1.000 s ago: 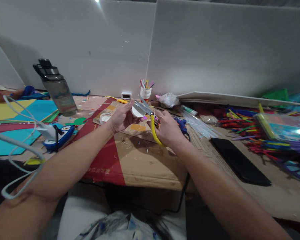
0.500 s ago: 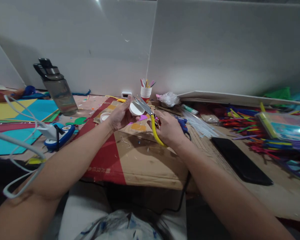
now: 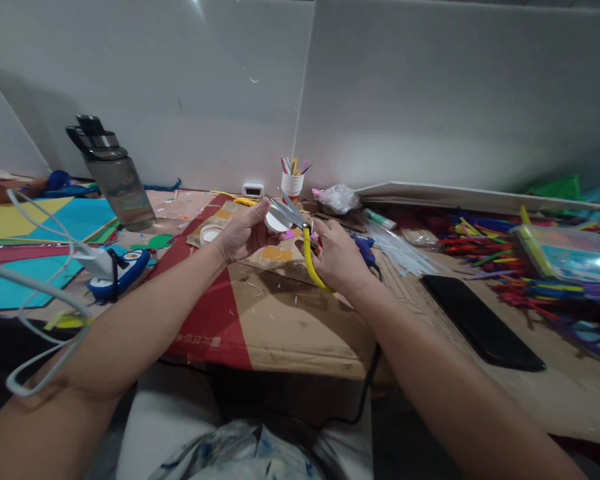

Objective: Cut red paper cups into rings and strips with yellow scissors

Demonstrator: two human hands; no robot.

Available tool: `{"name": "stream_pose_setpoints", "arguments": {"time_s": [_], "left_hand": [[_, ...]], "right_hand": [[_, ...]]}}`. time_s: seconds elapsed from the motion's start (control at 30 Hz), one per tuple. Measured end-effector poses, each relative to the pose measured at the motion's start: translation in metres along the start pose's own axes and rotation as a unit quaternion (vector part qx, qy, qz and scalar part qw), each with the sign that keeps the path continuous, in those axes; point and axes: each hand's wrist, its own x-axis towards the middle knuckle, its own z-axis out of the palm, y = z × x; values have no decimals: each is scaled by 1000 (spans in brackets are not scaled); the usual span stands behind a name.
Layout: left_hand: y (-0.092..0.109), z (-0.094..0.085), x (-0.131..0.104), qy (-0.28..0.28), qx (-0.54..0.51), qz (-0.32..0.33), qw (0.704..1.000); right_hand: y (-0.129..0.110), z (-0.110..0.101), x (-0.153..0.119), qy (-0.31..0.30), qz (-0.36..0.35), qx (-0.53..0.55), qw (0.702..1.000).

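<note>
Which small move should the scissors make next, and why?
Perhaps nudge the yellow-handled scissors until their parted blades straddle the round white piece: the right hand grips the scissors, the left hand holds the piece by the blades, and whether its edge lies between them is unclear.

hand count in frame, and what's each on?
2: the left hand holds a round white piece at centre; the right hand, beside it, holds yellow-handled scissors. Neither is fully hidden.
</note>
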Motion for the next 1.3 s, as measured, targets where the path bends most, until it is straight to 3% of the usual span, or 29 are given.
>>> {"name": "stream_pose_setpoints", "arguments": {"time_s": [0.7,1.1,1.3], "left_hand": [[4,-2,4,4,13,-18,1000],[7,0,2,18,1,-38,999],[2,-3,4,11,3,28,1000]], "right_hand": [[4,6,-2,18,-25,-10,999],[4,4,5,31,-4,146,989],[9,7,6,16,58,187,980]]}}
